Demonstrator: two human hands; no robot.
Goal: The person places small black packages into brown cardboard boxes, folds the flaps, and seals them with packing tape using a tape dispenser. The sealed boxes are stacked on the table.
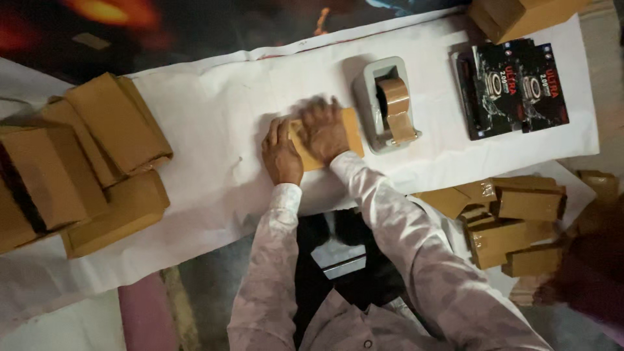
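A small package wrapped in brown paper (351,132) lies on the white table cover (221,117) in front of me. My right hand (323,130) presses flat on top of it, fingers spread and slightly blurred. My left hand (280,153) rests against the package's left end, holding it in place. Most of the package is hidden under both hands.
A grey tape dispenser (383,104) with brown tape stands just right of the package. Black printed boxes (517,88) lie at the far right. Brown wrapped parcels are stacked at the left (97,162), at the lower right (513,221), and one at the top right (513,16).
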